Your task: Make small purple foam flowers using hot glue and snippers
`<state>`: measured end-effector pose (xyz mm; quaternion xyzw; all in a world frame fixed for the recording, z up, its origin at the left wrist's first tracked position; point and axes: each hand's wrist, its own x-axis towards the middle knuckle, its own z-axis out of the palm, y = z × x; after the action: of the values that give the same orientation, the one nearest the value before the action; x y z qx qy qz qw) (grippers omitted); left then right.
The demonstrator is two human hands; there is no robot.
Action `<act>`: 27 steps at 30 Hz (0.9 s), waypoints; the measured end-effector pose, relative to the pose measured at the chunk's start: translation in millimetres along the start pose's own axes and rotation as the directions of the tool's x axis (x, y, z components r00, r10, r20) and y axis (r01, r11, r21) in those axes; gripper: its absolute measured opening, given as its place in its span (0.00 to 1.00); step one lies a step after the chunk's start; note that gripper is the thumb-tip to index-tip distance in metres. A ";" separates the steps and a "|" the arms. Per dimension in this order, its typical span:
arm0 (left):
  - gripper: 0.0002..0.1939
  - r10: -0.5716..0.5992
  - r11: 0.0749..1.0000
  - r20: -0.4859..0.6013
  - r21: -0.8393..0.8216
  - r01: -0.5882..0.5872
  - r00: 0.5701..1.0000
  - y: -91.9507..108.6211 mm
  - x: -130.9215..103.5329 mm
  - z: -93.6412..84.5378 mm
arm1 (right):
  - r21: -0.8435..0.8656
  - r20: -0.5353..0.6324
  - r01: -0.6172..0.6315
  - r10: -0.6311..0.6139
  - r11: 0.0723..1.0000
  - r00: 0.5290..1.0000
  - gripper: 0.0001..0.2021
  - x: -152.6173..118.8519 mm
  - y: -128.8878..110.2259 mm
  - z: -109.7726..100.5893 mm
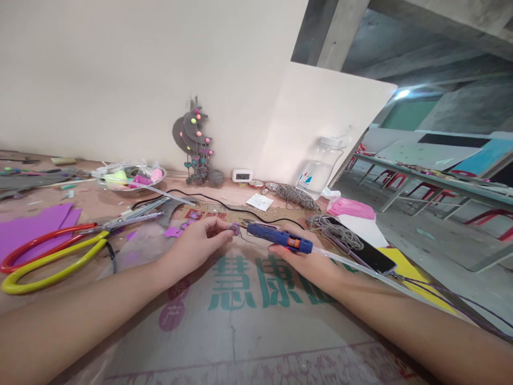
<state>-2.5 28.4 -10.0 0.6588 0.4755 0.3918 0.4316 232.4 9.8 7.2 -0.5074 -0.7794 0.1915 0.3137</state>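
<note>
Between the thumb and fingers of my left hand (pixel 200 240) is a small purple felt piece (pixel 234 229), with a thin grey yarn strand running off it to the right. My right hand (pixel 304 251) is wrapped round a blue hot glue gun (pixel 276 236), whose nozzle points left at the felt piece. A long clear glue stick (pixel 348 259) sticks out of the gun's back end. Whether the nozzle touches the felt I cannot tell. Several purple felt cutouts (pixel 175 231) lie just behind my left hand.
Scissors (pixel 56 251) with red and yellow handles and purple felt sheets (pixel 36 230) lie left. Behind stand a bowl (pixel 132 184), a decorated grey moon ornament (pixel 194 141), a small clock (pixel 242 175) and a clear bottle (pixel 320 168). Grey yarn (pixel 334 232) and a phone (pixel 377 256) lie right.
</note>
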 end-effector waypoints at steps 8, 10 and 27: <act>0.13 -0.022 1.000 -0.079 -0.002 0.022 0.997 7.1 -1.1 -1.7 | 0.155 -0.179 0.001 0.027 0.988 0.983 0.17 14.9 -7.8 -25.5; 0.13 -0.011 1.000 -0.058 0.004 0.012 0.998 7.0 -1.9 -1.1 | 0.133 -0.154 -0.021 0.041 0.991 0.987 0.21 24.8 -12.2 -38.0; 0.11 0.000 0.999 -0.020 0.049 0.001 1.000 5.4 -0.5 1.1 | -0.274 -0.077 -0.240 0.228 0.931 0.971 0.18 140.3 91.2 -23.7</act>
<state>0.0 26.7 -5.3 0.6651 0.4893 0.3866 0.4108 269.4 174.7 9.6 -0.6400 -0.7256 0.1037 0.2304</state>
